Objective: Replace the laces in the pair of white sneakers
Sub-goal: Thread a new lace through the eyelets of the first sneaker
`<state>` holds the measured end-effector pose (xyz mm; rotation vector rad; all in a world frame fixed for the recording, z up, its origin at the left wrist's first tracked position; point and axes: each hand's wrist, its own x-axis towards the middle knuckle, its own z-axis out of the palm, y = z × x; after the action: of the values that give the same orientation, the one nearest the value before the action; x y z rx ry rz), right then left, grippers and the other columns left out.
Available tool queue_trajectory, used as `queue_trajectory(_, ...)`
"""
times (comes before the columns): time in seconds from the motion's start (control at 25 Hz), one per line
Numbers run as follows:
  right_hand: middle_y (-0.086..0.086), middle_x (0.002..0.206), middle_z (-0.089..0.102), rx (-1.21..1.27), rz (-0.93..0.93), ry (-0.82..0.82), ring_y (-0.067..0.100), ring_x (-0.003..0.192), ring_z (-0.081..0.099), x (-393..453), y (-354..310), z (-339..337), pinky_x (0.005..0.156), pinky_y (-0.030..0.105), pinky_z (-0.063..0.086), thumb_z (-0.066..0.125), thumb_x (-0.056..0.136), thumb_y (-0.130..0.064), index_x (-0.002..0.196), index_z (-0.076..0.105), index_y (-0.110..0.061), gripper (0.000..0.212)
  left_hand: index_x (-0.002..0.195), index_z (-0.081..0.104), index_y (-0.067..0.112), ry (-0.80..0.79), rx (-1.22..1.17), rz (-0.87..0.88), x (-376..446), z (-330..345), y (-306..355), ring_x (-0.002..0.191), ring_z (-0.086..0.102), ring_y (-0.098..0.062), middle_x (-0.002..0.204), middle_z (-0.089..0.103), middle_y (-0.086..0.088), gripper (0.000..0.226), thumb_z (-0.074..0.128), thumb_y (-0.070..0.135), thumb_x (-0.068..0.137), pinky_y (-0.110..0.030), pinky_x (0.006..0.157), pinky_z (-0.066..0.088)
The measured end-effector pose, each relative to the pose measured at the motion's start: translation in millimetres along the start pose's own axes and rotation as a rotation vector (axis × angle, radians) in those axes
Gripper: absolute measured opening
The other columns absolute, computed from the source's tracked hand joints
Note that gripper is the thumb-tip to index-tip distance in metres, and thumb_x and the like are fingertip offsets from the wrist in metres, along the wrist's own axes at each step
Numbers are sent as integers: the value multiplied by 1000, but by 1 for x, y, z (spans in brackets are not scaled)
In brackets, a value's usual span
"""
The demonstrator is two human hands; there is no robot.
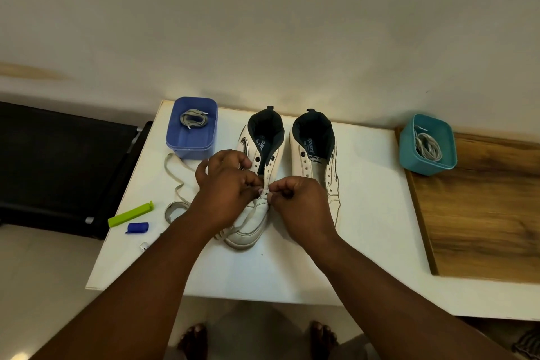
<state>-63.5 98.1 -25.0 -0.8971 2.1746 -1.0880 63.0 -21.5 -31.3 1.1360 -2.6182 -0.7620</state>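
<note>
1. Both grips closed: my left hand point(226, 184) and right hand point(295, 199) pinch the lace point(248, 215) at the left sneaker point(257, 184) lower eyelets, right between my fingertips.
2. Risk: lace tip slips or twists, skipping an eyelet.
3. Loose tail left of my grip could snag.

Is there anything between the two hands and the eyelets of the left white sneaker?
Nothing visible. The left hand and the right hand are already at the lower eyelets of the left white sneaker, pinching its pale flat lace.

Both hands point(230, 184) point(295, 199) pinch lace point(245, 221) on left sneaker point(257, 181)
</note>
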Motion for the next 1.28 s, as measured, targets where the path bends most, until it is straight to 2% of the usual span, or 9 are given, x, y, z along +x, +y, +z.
queue_trajectory(0.16, -11, 85, 76, -14, -15, 17, -7, 78, 67, -1, 0, 0, 68, 1, 44, 77, 88, -13, 95, 82, -19, 10, 98, 75, 43, 3, 42, -60, -1, 2, 4, 130, 31, -16, 113, 40, 19, 11, 68, 44, 90, -45, 112, 15)
queue_trajectory(0.36, -12, 84, 75, 6, 3, 22, -5, 78, 67, 0, 0, 0, 67, 3, 45, 77, 88, -13, 94, 81, -20, 10, 107, 72, 46, 9, 161, -102, -4, -3, 14, 116, 44, -21, 113, 62, 15, 18, 62, 51, 93, -42, 90, 30)
queue_trajectory(0.56, -13, 83, 73, -2, -1, 14, -5, 78, 66, 0, 0, 0, 67, 3, 44, 76, 89, -13, 94, 81, -21, 11, 104, 73, 43, -6, 194, -127, -3, -4, 21, 113, 49, -20, 111, 65, 14, 17, 60, 49, 95, -38, 87, 30)
queue_trajectory(0.72, -17, 82, 70, -9, -9, 5, -9, 78, 64, 1, 0, 0, 67, 1, 43, 75, 90, -12, 95, 80, -21, 12, 91, 68, 41, -114, 172, -87, -1, -6, 17, 111, 50, -21, 110, 63, 14, 14, 57, 44, 99, -36, 88, 34)
queue_trajectory(0.84, -12, 87, 73, -15, -19, 7, -6, 81, 65, 1, 2, 1, 68, 1, 43, 75, 91, -12, 96, 81, -21, 12, 94, 69, 38, -169, 115, 1, 0, -9, 9, 112, 50, -22, 111, 64, 14, 11, 59, 40, 98, -39, 92, 43)
queue_trajectory(1.0, -10, 90, 75, -27, -40, 10, -3, 84, 66, 1, 3, 1, 71, 2, 44, 74, 90, -11, 97, 81, -21, 14, 99, 71, 36, -50, 179, 92, -3, -4, 8, 124, 41, -19, 115, 64, 16, 10, 61, 35, 97, -45, 102, 25)
queue_trajectory(1.08, -11, 90, 75, -31, -51, 20, -3, 85, 67, 3, 3, -1, 74, 6, 46, 73, 91, -10, 99, 81, -20, 15, 98, 72, 37, 41, 186, 124, -4, 1, 9, 128, 40, -19, 114, 66, 17, 8, 65, 36, 94, -47, 104, 21)
queue_trajectory(1.16, -13, 90, 75, -18, -57, 15, -3, 85, 68, 4, 2, -5, 75, 6, 48, 73, 91, -11, 100, 82, -20, 16, 96, 73, 39, 97, 139, 45, -4, 3, 11, 130, 40, -19, 112, 67, 18, 8, 66, 39, 93, -48, 105, 21)
queue_trajectory(1.28, -18, 85, 73, -2, -63, -19, -6, 84, 68, 3, 2, -8, 72, 3, 47, 74, 91, -11, 99, 82, -21, 16, 97, 74, 41, 81, 120, -58, -3, 7, 15, 134, 38, -19, 115, 68, 18, 13, 62, 47, 94, -51, 111, 20)
